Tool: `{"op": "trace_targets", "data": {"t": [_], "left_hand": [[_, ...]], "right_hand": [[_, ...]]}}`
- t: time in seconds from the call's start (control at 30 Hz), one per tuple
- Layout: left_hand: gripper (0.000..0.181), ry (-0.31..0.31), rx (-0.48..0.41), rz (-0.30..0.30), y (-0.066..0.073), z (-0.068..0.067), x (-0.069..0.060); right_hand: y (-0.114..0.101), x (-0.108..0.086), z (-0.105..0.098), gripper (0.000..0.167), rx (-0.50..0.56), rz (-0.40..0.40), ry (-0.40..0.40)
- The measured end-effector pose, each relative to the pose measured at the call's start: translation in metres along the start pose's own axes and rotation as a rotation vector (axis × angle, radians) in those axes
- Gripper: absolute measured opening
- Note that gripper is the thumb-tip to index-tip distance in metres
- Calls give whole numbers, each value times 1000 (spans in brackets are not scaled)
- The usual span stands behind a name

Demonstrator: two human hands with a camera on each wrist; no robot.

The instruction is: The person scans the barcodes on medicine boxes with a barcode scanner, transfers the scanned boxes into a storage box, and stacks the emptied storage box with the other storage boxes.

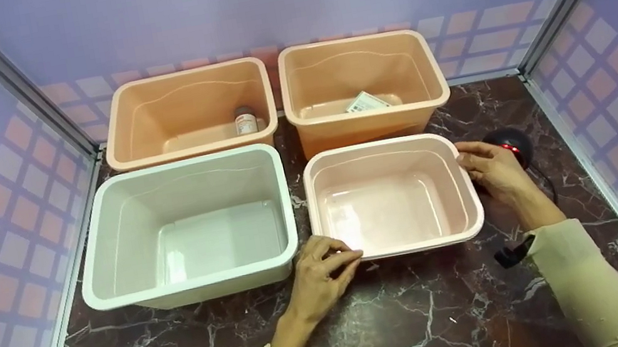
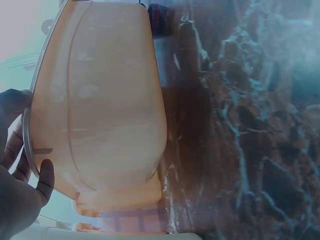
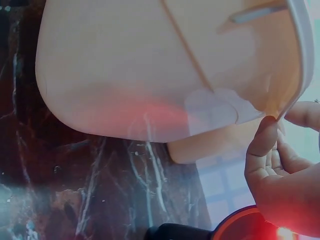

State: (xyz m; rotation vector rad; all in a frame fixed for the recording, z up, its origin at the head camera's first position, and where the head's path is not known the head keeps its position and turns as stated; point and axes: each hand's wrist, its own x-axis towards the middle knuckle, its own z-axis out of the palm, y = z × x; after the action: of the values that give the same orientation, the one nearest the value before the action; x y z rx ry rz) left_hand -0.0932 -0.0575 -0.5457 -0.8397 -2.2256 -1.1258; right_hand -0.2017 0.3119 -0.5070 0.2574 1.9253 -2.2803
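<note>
A pale pink plastic bin [image 1: 401,246] stands at the front right of the dark marbled table in the head view. My left hand [image 1: 318,280] pinches its rim at the near left corner. On the far right side, my right hand [image 1: 496,169] holds the same rim. In the left wrist view, the left hand [image 2: 22,165] has its thumb and fingers at the rim, beside the bin's outer wall [image 2: 110,100]. The right wrist view shows the right hand [image 3: 285,165] gripping the rim near a corner of the bin [image 3: 125,65].
Left of the pink bin stands a pale green bin [image 1: 195,286]. Behind are two orange bins, one [image 1: 153,156] with a small bottle [image 1: 245,121], the other [image 1: 365,128] with a small box [image 1: 366,103]. A black device with red lights [image 1: 512,145] sits beside my right hand.
</note>
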Motion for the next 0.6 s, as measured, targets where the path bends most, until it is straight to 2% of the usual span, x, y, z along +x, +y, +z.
{"op": "trace_targets", "data": {"t": [0.6], "left_hand": [[15,-5,9,8,23,-20,16]], "right_hand": [[-32,-15,2,15,85,-63,-33]]}}
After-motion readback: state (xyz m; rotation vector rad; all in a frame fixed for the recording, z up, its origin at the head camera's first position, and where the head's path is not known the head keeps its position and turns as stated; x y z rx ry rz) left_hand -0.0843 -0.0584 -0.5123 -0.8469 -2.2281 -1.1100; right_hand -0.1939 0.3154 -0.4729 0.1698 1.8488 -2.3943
